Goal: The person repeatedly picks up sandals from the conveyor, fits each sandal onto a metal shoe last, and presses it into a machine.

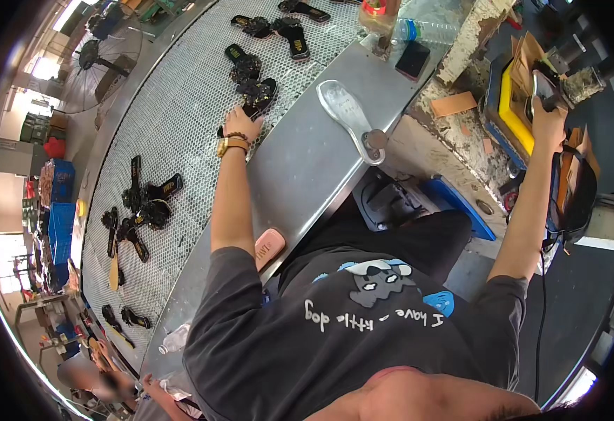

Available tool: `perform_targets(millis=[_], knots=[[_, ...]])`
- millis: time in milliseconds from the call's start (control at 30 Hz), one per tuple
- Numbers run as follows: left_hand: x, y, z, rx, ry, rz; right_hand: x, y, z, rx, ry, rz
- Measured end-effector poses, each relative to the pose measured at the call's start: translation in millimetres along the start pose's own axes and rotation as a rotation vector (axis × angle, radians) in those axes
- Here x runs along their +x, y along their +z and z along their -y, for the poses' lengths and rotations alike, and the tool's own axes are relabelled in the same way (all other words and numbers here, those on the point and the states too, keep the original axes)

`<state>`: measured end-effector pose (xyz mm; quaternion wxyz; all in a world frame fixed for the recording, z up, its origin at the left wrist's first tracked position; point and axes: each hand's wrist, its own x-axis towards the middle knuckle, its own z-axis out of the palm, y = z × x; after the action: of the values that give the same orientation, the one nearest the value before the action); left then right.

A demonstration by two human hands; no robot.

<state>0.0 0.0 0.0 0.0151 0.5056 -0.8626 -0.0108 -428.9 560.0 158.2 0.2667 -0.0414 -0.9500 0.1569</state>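
Observation:
My left hand (242,126) is closed over a black slide sandal (256,91) with a dark ruffled upper, lying on the mesh conveyor belt (201,91). The palm and fingers cover part of its sole. Out to the right, my right hand (551,118) is closed around the near end of a dark, sole-shaped thing (545,88) with a pale rim, beside a yellow-edged box (511,98). Its exact kind is hard to make out. Between the hands, a silvery foot-shaped plate (345,111) with a round brown disc at one end lies on the metal ledge (293,154).
More black sandals (145,210) lie in groups along the belt. A phone (413,60) and a plastic bottle (426,31) are at the ledge's far end. A pink case (270,244) sits by my left arm. Another person's arm (166,396) shows at lower left.

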Motion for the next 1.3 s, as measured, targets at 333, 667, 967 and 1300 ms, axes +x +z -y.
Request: perform_targets(millis=[333, 667, 967, 1300], knots=[[-100, -73, 46, -1.578, 0.037, 0.487, -34, 14, -8, 0.752, 0.036, -0.133], [-246, -33, -41, -2.243, -0.086, 1.397, -382, -88, 178, 1.503, -0.195, 0.270], [-160, 5, 116, -2.226, -0.793, 0.021, -452, -25, 172, 1.198, -0.391, 1.205], [-151, -72, 107, -2.006, -0.278, -0.582, -434, 29, 126, 1.012, -0.082, 0.614]])
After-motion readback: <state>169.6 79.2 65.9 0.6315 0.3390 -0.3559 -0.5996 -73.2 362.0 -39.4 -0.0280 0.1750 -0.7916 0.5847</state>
